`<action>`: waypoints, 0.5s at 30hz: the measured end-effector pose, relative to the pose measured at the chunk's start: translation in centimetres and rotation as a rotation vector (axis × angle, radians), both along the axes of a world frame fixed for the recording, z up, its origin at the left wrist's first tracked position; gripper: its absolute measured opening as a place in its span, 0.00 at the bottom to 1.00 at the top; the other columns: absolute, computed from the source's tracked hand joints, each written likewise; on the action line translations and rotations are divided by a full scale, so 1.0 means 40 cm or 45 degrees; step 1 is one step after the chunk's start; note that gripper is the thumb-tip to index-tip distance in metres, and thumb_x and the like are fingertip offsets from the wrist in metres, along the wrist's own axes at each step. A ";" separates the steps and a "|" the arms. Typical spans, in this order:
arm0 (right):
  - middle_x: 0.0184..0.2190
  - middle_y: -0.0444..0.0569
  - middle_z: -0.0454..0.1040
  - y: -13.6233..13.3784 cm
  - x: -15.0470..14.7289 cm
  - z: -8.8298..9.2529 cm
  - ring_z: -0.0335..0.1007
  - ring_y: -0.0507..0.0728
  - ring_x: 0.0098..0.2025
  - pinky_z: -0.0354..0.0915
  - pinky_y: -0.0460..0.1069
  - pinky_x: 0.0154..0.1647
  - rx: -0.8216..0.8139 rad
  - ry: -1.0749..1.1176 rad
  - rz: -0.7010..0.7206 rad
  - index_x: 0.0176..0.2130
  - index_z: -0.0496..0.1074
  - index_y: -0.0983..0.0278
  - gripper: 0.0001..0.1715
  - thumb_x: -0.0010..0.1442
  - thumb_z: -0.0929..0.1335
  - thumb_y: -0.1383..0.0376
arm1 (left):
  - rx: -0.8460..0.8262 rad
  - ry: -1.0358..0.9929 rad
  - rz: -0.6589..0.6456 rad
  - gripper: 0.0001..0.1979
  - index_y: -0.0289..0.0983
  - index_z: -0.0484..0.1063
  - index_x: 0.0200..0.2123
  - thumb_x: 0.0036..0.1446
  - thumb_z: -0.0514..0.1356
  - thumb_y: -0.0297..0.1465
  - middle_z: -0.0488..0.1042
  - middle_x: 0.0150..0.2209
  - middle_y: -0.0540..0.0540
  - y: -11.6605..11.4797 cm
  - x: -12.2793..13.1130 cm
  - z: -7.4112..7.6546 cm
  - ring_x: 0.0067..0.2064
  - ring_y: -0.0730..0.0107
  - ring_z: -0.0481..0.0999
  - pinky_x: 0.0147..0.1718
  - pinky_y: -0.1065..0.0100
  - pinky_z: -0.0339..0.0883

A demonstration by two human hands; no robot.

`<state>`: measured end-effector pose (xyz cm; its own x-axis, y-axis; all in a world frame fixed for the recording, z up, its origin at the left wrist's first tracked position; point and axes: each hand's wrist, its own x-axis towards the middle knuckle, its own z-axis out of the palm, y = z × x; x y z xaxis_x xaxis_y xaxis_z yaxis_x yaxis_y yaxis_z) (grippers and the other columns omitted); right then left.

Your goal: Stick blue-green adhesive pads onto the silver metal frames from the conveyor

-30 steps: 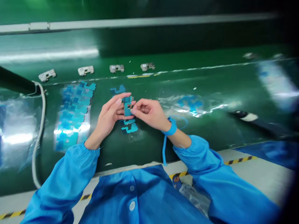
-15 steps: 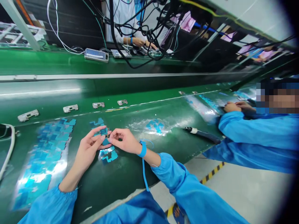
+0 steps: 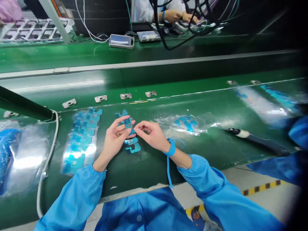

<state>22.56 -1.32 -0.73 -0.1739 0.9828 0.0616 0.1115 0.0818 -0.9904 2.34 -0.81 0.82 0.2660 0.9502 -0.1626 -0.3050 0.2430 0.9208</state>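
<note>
Head view: left hand (image 3: 112,142) and right hand (image 3: 152,135) hold blue film (image 3: 128,124).

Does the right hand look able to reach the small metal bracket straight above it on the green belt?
Probably yes. The right hand lies close below the metal bracket, with only the flat green belt between them. It would first have to leave the blue piece at its fingertips.
</note>
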 end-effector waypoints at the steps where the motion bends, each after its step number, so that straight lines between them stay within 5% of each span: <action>1: 0.35 0.49 0.83 0.000 0.001 0.000 0.77 0.55 0.35 0.74 0.52 0.40 0.004 0.016 -0.001 0.40 0.82 0.63 0.14 0.68 0.76 0.54 | 0.002 -0.009 0.004 0.34 0.39 0.74 0.66 0.60 0.79 0.36 0.88 0.57 0.38 0.000 -0.001 0.000 0.53 0.53 0.92 0.48 0.59 0.91; 15: 0.32 0.45 0.78 0.003 0.000 0.010 0.72 0.54 0.32 0.70 0.51 0.37 -0.033 0.133 0.010 0.41 0.78 0.61 0.24 0.69 0.76 0.43 | 0.117 -0.033 -0.007 0.34 0.41 0.73 0.67 0.61 0.78 0.35 0.87 0.59 0.39 0.002 -0.008 0.002 0.48 0.57 0.93 0.50 0.57 0.91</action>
<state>22.57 -1.20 -0.33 -0.1751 0.9830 0.0547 0.0066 0.0568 -0.9984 2.02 -0.73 0.88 0.2742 0.9593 -0.0682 -0.3276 0.1599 0.9312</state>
